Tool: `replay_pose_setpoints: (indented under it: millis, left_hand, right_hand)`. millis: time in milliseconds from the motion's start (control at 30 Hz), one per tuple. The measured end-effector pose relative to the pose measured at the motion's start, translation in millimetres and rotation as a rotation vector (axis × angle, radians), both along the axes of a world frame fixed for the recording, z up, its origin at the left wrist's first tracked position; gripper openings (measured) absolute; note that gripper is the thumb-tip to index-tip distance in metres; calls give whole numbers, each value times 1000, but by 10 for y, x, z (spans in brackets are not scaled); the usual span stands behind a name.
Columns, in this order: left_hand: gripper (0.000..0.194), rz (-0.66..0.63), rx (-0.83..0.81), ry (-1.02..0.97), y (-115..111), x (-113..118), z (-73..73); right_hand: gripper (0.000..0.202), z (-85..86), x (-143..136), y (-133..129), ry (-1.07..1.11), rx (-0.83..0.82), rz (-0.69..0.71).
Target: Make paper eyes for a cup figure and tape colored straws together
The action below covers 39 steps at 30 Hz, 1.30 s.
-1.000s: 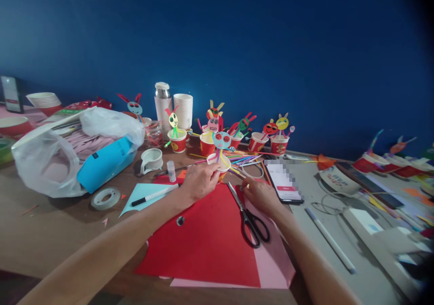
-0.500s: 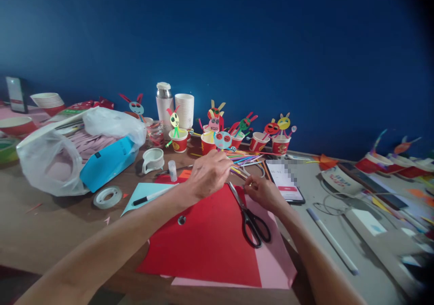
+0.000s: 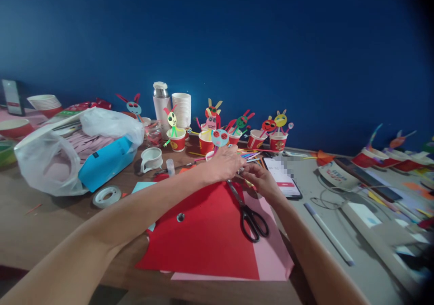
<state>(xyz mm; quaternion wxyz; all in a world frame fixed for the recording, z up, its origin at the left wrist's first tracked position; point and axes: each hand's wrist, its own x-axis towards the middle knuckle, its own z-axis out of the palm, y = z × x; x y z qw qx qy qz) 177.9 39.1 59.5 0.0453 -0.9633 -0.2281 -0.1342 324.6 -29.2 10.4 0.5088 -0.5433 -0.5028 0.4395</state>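
The paper head (image 3: 220, 139) is light blue with dark-spotted red eyes (image 3: 225, 135); the large sheet (image 3: 200, 246) is red, the lower sheet (image 3: 271, 255) pink, the scissor handles (image 3: 250, 211) black, the wall (image 3: 217, 38) deep blue.

A craft table (image 3: 44, 232) against a blue wall (image 3: 217, 47); whether in a home, classroom or office is unclear.
Red paper (image 3: 203, 241) and scissors (image 3: 252, 223) lie at lower centre, a roll of tape (image 3: 117, 197) at left; paper-faced figures (image 3: 219, 137) in red cups (image 3: 176, 143) line the middle, near stacked white cups (image 3: 181, 110), with a plastic bag (image 3: 44, 173) of pink strips (image 3: 84, 147) at left and more figures in cups at far right.
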Motion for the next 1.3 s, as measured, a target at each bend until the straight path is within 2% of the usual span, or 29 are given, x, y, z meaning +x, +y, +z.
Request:
replay_pose_setpoints:
  millis: [133,233,600,833,1100,1300]
  left_hand:
    - [26,77,-15,15,-52,-7,52]
    - [23,69,-21,44,-65,-14,75]
    - [33,85,-39,52,-45,-58,-2]
    - [36,69,-53,36,-8,-47,-45]
    - [35,89,-93,53,-72,-54,-6]
    - [38,88,-107,37,-87,-41,-10]
  right_hand:
    - [30,2,-40,29,100,11,-19]
    - [29,-55,-66,52,104,-12,-26]
    - [23,-329,-18,241,14,135,-62]
    - [21,-369,-30,278,-23,155,-58]
    - [18,-410,-24,284,-68,183,-82]
    - [17,-380,-44,269,-56,197,-78]
